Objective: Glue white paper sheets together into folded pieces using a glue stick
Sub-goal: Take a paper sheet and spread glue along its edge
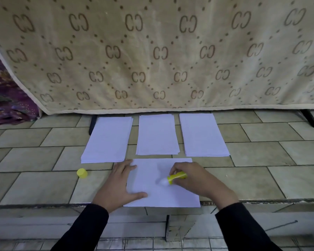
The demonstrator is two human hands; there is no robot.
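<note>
paper sheet (152, 196) lies flat at the near edge of the tiled tabletop (34, 160), single and unfolded as far as we can see. we note the left hand (116, 183) spread flat, fingers straight, pressing on the sheet's left edge. the right hand (190, 176) curls round a yellow glue stick (177, 177), uncapped, with its white tip down on the middle of the sheet. the yellow cap (82, 173) sits on the tiles left of the left hand, apart from it. beyond the sheet we record three paper piles side by side, with gaps between them: left stack (107, 140), middle stack (157, 134), right stack (202, 134). a patterned beige blanket (152, 51) hangs behind them.
</note>
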